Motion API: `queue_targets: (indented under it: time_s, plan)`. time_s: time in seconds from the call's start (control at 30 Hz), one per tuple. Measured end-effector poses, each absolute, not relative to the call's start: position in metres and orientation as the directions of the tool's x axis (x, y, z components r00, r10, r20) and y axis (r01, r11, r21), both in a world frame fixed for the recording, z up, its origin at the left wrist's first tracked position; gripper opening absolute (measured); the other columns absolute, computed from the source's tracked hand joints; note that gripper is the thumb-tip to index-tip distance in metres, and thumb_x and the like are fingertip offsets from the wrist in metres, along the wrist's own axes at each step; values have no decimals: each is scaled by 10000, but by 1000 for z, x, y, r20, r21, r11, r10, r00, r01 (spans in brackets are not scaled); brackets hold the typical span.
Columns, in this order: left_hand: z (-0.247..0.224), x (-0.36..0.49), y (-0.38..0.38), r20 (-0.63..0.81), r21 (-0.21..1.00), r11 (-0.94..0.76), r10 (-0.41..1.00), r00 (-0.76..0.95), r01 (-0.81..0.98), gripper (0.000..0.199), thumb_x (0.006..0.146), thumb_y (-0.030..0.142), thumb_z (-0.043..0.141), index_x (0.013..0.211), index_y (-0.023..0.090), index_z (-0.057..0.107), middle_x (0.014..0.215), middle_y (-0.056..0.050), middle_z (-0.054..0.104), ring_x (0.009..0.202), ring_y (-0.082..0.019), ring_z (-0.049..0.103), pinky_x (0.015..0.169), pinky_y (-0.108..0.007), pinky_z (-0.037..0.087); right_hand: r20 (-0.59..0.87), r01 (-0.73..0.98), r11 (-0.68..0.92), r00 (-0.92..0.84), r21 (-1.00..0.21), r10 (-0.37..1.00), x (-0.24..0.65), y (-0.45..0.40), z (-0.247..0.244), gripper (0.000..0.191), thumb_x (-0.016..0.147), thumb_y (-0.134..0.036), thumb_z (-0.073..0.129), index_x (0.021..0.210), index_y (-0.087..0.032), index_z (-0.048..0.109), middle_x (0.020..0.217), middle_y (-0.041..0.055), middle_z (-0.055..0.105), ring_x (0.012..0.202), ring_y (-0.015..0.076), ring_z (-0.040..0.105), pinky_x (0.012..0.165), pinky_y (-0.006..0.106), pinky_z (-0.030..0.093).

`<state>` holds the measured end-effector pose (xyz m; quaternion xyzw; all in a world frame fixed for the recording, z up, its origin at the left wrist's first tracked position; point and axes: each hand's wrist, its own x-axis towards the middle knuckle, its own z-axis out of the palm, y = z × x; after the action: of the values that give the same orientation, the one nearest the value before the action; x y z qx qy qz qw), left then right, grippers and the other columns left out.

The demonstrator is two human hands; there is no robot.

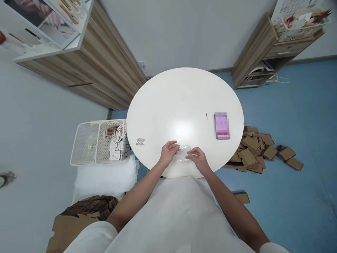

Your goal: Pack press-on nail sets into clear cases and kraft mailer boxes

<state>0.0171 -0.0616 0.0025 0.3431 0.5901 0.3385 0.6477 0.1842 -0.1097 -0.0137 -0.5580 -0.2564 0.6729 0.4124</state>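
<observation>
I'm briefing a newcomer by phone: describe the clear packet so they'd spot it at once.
Find the white oval table. At its near side, the clear packet is between the person's left hand and right hand. It is see-through and colourless, unlike the purple item to the right and the small patterned card to the left.

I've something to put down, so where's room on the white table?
Biggest patch: the white table, between its far rim and small dark scrap, with tiny specks. Smaller: between purple item and right hand. Crowded: clear plastic between right hand and left hand.
</observation>
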Motion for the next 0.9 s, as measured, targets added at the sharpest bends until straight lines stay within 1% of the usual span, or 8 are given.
queue_targets:
  time_s: [0.13,0.23,0.37,0.53,0.6,0.7,0.77,0.9]
  plan:
    - [0,15,-64,-551,832,552,834,41,-52,386,628,352,682,944,167,559,801,-51,648,683,-135,579,650,-297,444,-413,-107,-418,-64,-902,909,194,-110,-7,384,610,-382,675,924,-252,496,1160,53,521,932,210,593,822,398,443]
    - [-3,15,-67,-557,826,559,829,49,-71,377,613,354,696,909,159,568,769,-47,651,654,-133,576,633,-292,440,-239,139,-216,-181,-966,954,204,-109,0,538,559,-345,718,1042,-272,493,1352,66,341,1169,262,418,911,435,384]
    - [-3,17,-70,-543,832,549,836,81,-80,358,634,362,685,900,149,576,748,-53,643,663,-139,579,642,-297,444,-172,308,-48,-387,-950,906,208,-107,6,551,579,-312,707,1089,-299,499,1393,34,289,1230,276,334,933,457,364]
    - [10,12,-75,-469,862,495,860,201,-106,448,637,340,687,1035,174,565,1011,-109,608,900,-193,573,790,-342,430,-157,277,-65,-325,-959,933,204,-104,8,451,600,-289,691,1028,-288,552,1312,44,412,1181,276,399,939,468,357]
    - [17,7,-79,-399,897,434,878,266,-86,684,519,264,769,1150,214,510,1159,-117,533,1031,-229,517,867,-362,393,-148,234,-80,-287,-969,947,204,-103,9,464,577,-297,708,1016,-278,561,1301,54,422,1179,277,400,945,466,353]
    - [23,0,-85,-352,934,353,879,321,56,1004,348,176,823,1259,265,410,1189,-106,505,1066,-260,483,906,-387,360,-134,213,-75,-275,-974,952,206,-102,10,472,564,-303,718,1010,-271,564,1300,64,419,1177,273,403,942,455,359]
    - [25,-2,-88,-349,937,326,884,312,124,1031,346,183,824,1275,280,388,1139,-90,534,1007,-243,509,891,-381,366,-118,214,-57,-284,-975,951,206,-102,10,470,569,-303,717,1012,-271,562,1301,67,416,1180,265,403,944,445,360]
    - [26,0,-90,-344,937,303,888,306,174,864,446,230,797,1237,264,449,1034,-70,565,920,-206,518,847,-362,388,-95,190,-38,-302,-981,949,206,-101,11,478,575,-305,716,1024,-269,554,1300,76,416,1175,261,411,927,434,378]
